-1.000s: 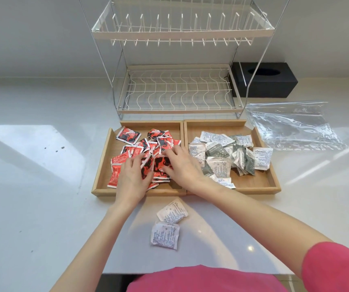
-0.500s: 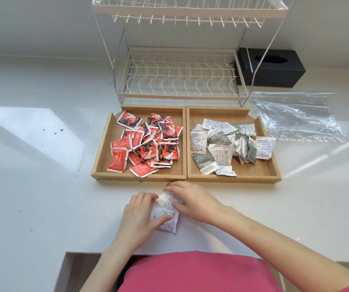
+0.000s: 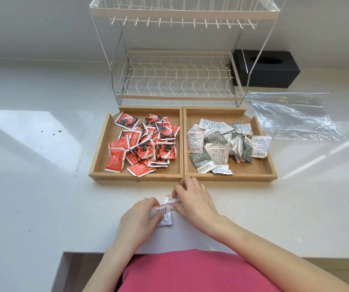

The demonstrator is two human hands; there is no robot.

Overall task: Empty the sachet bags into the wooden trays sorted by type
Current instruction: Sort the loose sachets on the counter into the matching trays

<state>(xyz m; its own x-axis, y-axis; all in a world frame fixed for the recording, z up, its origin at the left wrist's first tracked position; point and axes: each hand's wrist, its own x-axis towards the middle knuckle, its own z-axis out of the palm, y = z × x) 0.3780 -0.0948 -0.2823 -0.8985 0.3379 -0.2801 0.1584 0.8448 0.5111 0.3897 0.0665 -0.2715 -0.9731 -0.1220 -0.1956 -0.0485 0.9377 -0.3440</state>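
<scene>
Two wooden trays stand side by side on the white counter. The left tray [image 3: 99, 151] holds several red and black sachets [image 3: 146, 144]. The right tray [image 3: 268, 163] holds several white and grey-green sachets [image 3: 217, 144]. In front of the trays, two white sachets lie on the counter. My left hand [image 3: 137, 222] pinches the nearer white sachet [image 3: 165, 219]. My right hand [image 3: 194, 201] has its fingers closed on the farther white sachet [image 3: 170, 200]. Both sachets are partly hidden by my fingers.
A white wire dish rack [image 3: 177, 76] stands right behind the trays. A black tissue box [image 3: 268, 68] sits at the back right. An empty clear plastic bag [image 3: 291, 114] lies flat to the right of the trays. The counter's front edge [image 3: 68, 252] is close below my hands.
My hands left the red sachets in the left tray and came back to the two white sachets on the counter. They now grip these sachets.
</scene>
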